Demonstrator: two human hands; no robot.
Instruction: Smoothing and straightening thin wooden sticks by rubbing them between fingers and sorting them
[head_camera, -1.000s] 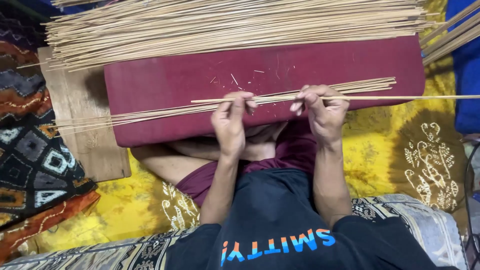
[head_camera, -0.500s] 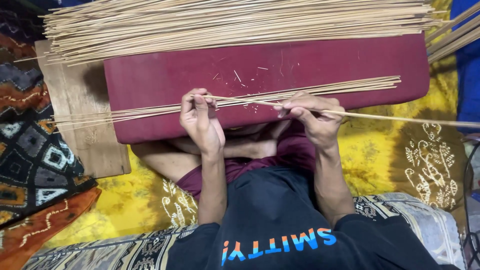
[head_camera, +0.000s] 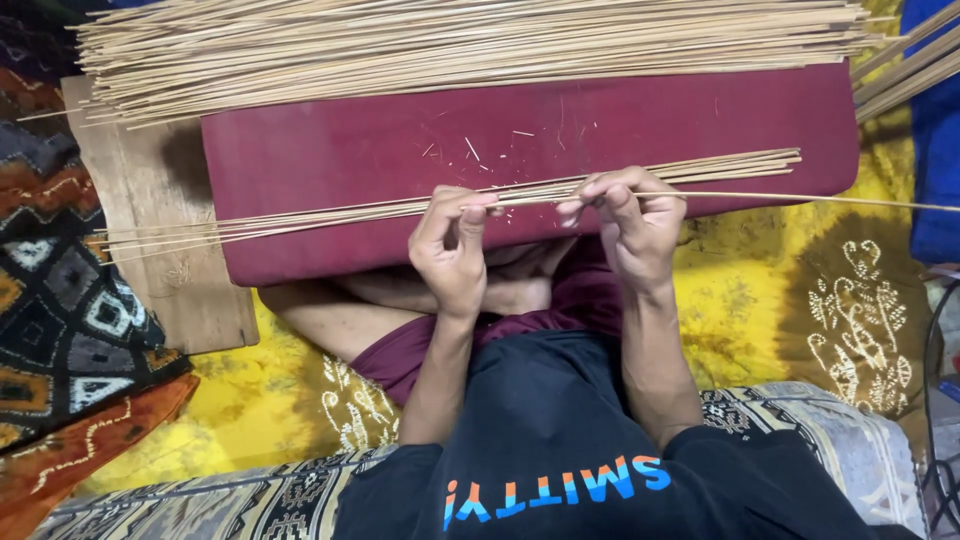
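— While the single thin stick (head_camera: 800, 197) was pinched at its near end, how were the hands set against the maroon cushion (head_camera: 330, 160)?

— The right hand (head_camera: 636, 222) was closed on that stick at the cushion's front edge, thumb and fingertips pressed together, so that the long free end was left sticking out well past the cushion's right end. The left hand (head_camera: 452, 246) was curled shut just beside it, its fingertips laid on the small bundle of sticks (head_camera: 300, 214) spread along the cushion's front, seemingly to keep them from rolling.

— And the rest of the stock?

— A large pile of sticks (head_camera: 450, 45) was kept along the cushion's far edge, apart from the small bundle.

— What was the cushion rested on?

— Its left end was borne by a wooden board (head_camera: 150, 220); beneath and in front of it a yellow patterned cloth (head_camera: 780, 280) was spread, with dark patterned fabric (head_camera: 60, 320) to the left of the cushion. Of the room itself nothing more could be told
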